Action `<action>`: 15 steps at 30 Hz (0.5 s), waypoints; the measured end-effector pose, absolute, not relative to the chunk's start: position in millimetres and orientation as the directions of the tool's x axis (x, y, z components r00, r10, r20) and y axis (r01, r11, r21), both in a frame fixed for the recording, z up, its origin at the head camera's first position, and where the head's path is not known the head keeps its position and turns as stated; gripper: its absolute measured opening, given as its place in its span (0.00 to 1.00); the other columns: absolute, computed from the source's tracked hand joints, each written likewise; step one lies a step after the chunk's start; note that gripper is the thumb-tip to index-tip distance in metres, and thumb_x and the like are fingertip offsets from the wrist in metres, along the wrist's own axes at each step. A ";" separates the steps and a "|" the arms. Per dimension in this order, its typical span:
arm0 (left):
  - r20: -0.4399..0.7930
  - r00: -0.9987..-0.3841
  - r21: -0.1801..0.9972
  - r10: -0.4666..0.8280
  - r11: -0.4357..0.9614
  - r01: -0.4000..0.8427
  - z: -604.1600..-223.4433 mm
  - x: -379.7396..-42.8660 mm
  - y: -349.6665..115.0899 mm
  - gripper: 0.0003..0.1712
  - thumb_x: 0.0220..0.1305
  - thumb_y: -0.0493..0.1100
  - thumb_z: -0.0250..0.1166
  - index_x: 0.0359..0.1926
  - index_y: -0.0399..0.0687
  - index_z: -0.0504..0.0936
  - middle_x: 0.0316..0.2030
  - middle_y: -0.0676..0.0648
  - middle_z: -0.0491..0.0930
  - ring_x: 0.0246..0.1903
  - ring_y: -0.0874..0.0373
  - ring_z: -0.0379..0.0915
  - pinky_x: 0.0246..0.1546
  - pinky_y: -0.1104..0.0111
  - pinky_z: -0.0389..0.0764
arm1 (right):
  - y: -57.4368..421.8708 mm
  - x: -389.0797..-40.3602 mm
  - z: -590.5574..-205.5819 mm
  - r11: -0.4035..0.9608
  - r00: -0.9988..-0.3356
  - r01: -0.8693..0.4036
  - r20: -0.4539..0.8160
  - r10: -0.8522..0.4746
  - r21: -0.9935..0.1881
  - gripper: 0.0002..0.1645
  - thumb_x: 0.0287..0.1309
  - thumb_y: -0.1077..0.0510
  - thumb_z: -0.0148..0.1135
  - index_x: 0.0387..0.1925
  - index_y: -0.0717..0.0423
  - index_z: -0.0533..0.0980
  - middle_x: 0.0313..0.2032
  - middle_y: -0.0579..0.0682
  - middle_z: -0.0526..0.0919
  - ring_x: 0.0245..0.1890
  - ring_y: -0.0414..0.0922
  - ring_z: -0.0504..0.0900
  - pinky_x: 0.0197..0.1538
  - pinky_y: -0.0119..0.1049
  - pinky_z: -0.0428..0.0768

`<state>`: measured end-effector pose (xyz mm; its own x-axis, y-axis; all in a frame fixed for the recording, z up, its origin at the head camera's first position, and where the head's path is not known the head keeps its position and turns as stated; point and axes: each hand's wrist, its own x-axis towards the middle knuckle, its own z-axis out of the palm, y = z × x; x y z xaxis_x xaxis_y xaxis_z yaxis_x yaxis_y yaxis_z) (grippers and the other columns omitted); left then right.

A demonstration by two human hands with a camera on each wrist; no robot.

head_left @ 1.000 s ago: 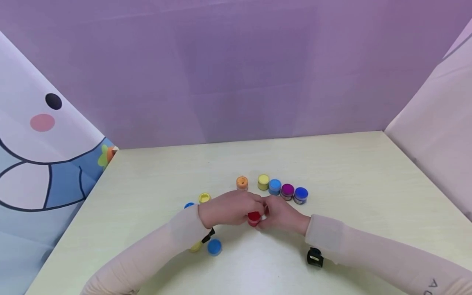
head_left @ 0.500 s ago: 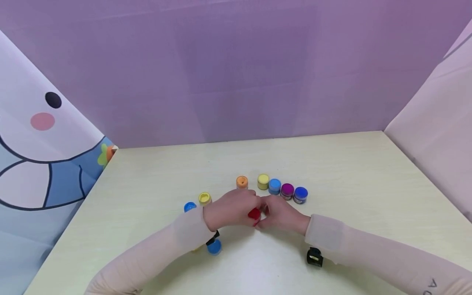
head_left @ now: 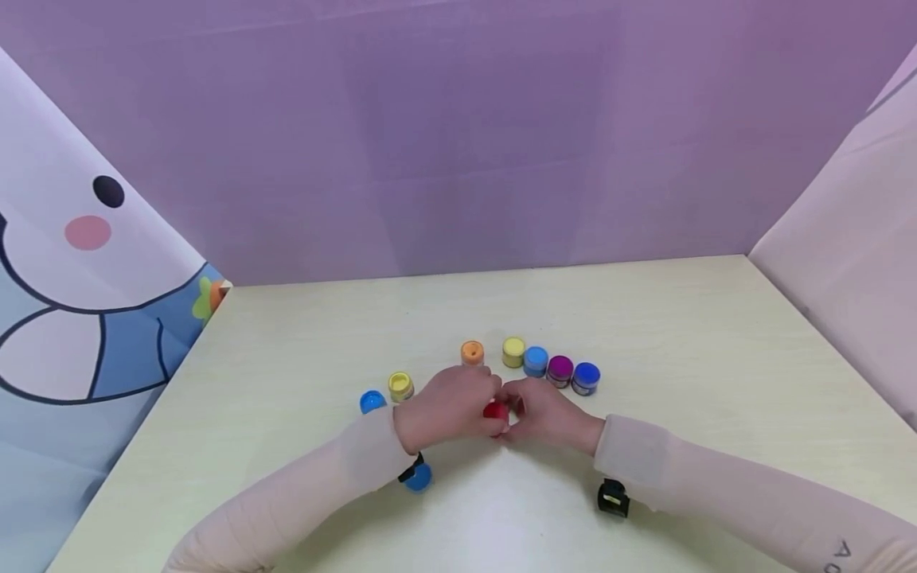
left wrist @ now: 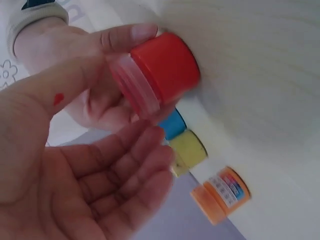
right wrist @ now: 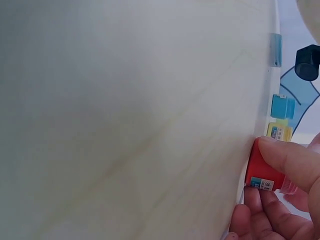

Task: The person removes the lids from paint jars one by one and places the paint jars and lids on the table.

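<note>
Between my two hands, a red paint jar (head_left: 495,411) stands on the table, its sides showing red in both wrist views. My right hand (head_left: 548,414) grips the jar's body with the thumb on one side and fingers on the other, as the right wrist view shows. At the jar's paler, see-through rim end (left wrist: 135,82), my left hand (left wrist: 95,185) has its thumb and forefinger on either side. The other left fingers are half curled below it. A small red spot (left wrist: 58,99) marks the left thumb.
Behind the hands are an orange jar (head_left: 472,352) and a row of yellow (head_left: 513,352), light blue (head_left: 536,360), purple (head_left: 560,371) and dark blue (head_left: 586,378) jars. Blue (head_left: 372,400) and yellow (head_left: 400,386) jars stand left. Another blue jar (head_left: 419,477) is partly behind the left wrist.
My left hand has turned at the red jar, its wrist shifting slightly right; the far-left blue jar shows more, while the near yellow jar is now hidden. My right hand keeps its grip.
</note>
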<state>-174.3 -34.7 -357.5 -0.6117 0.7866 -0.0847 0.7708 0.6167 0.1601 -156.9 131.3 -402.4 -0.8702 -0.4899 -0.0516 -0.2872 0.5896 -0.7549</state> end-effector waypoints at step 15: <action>-0.056 -0.300 0.178 0.952 0.306 0.935 -353.1 -184.4 -38.8 0.19 0.50 0.37 0.68 0.46 0.51 0.78 0.41 0.55 0.78 0.39 0.66 0.71 0.44 0.80 0.66 | 129.8 -156.4 -400.2 0.627 -0.903 -0.160 -0.143 -0.405 -0.763 0.23 0.37 0.58 0.73 0.40 0.54 0.76 0.30 0.42 0.77 0.29 0.43 0.71 0.31 0.36 0.70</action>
